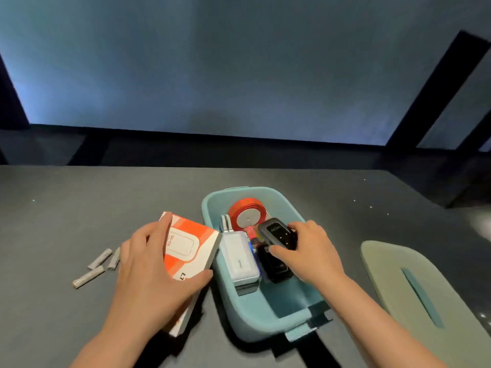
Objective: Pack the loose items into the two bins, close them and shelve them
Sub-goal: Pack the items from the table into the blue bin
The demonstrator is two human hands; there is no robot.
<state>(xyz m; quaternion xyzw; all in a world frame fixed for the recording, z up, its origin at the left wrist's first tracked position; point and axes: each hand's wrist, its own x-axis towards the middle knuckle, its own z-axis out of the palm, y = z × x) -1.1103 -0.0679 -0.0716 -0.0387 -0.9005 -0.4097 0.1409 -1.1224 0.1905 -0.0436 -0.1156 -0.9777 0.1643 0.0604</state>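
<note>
**A:** Is any writing readable?

**B:** Very little. The orange and white box [190, 248] carries a picture of a white rounded device with a small orange mark on it, too blurred to read. Its near edge shows dark characters that look like "L7" seen upside down. The white power bank [240, 257] has a small grey word near its near end, too small to read. The black handheld device [279, 233] has a lit screen with pale symbols, also unreadable.

**A:** What does the bin look like, and where is it?

**B:** One teal plastic bin [268, 317], open, with rounded corners and a latch at its near end, sits on the dark grey table [66, 208] just right of centre. Inside are one roll of red ribbon [247, 211] at the far end, the power bank, a small white object beside the roll, and something red and blue between the power bank and the black device. One pale green lid [393, 277] with a slot handle lies on the table to the right, apart from the bin.

**A:** And the hands?

**B:** The left hand [151, 269] grips the box just beside the bin's left wall, fingers along its far edge and thumb on its near corner. The right hand [310, 251] reaches into the bin, fingers and thumb curled round the black device.

**A:** Anything loose?

**B:** Three silver batteries [99, 264] lie on the table left of the box.
</note>
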